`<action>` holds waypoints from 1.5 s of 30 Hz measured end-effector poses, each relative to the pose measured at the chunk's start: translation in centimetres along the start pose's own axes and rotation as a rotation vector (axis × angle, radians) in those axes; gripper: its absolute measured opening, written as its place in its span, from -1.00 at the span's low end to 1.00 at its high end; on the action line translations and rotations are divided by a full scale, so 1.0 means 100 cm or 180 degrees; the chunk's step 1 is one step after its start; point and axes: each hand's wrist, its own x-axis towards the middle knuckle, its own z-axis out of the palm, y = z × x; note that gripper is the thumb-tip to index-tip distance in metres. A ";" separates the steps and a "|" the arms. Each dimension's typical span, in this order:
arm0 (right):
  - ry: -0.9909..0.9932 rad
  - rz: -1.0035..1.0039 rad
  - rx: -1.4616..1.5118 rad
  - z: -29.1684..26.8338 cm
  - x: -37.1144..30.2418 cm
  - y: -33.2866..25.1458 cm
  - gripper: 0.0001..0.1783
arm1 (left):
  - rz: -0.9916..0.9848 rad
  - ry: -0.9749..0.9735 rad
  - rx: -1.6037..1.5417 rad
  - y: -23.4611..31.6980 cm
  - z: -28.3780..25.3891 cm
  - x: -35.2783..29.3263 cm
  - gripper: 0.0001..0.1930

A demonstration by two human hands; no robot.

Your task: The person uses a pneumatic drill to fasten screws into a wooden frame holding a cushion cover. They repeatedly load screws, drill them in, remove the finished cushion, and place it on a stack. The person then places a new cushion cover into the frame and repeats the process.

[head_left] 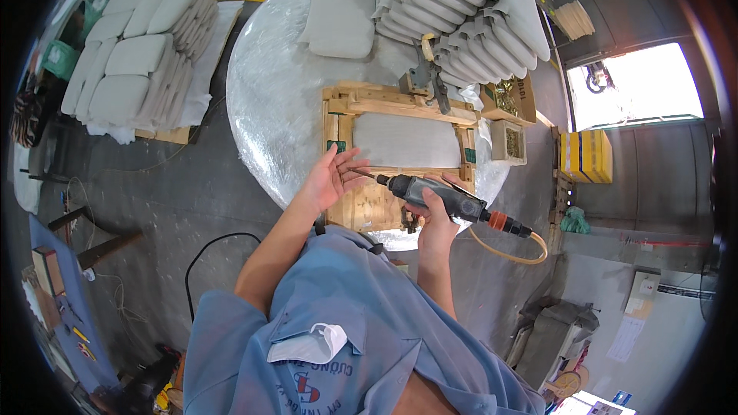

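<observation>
My right hand (435, 217) is closed round a black air screwdriver (446, 197) with an orange collar and a yellowish hose. Its long thin bit (363, 174) points left, toward my left hand (330, 180). That hand is open, palm turned up and fingers apart, close to the bit's tip; whether they touch I cannot tell. Beneath both hands lies a wooden frame jig (400, 172). A flat grey panel (403, 139) sits inside it. On the jig's far rail stands a metal toggle clamp (423, 79); another clamp (410, 220), partly hidden, is at the near side.
The jig rests on a round table wrapped in shiny film (265, 100). Stacked grey seat pads (461, 15) and a single pad (340, 19) occupy its far side. A cardboard box (513, 100) and a tray of small hardware (508, 142) stand right. More pads (138, 69) are piled at left.
</observation>
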 end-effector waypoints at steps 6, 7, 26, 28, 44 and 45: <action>-0.0166 0.0009 -0.0104 0.000 0.001 0.002 -0.38 | -0.0041 -0.0064 0.0392 -0.003 0.002 -0.001 -0.37; -0.0171 0.0004 -0.0155 0.001 0.000 0.003 -0.38 | -0.0054 -0.0095 0.0465 -0.003 0.001 -0.001 -0.37; 0.0061 -0.0053 0.0019 -0.010 0.016 -0.005 -0.41 | -0.0205 0.0033 0.0091 -0.007 -0.030 -0.002 -0.83; 0.0070 0.0044 -0.0022 -0.011 0.016 -0.004 -0.36 | -0.0186 0.0094 0.0184 -0.005 -0.028 -0.003 -0.86; 0.0257 0.0775 0.0643 -0.016 0.052 0.010 -0.50 | 0.0160 0.0044 0.0616 0.009 -0.022 0.002 -0.79; 0.0282 0.0858 0.0682 -0.018 0.056 0.013 -0.50 | 0.0174 0.0108 0.0749 0.010 -0.017 0.001 -0.74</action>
